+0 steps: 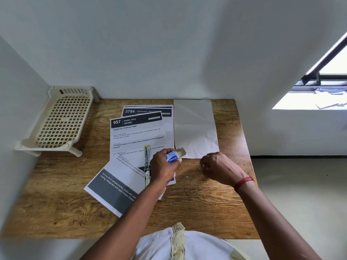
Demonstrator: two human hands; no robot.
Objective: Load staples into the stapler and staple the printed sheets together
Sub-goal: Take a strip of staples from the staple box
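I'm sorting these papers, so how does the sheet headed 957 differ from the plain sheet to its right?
The white printed sheet headed 957 carries a dark header band and text; the plain white sheet is blank and creased. The 957 sheet lies on other printed pages with the silver metal stapler partly on it; the plain sheet lies directly on the wooden table. Both are white paper lying flat.

Bench (206,203): matt, grained wood. Stapler (147,160), beside the fingers (165,152): bright metal. Printed sheets (137,136): matt paper. Staple box (173,157): glossy card. Rack (62,121): cream plastic.
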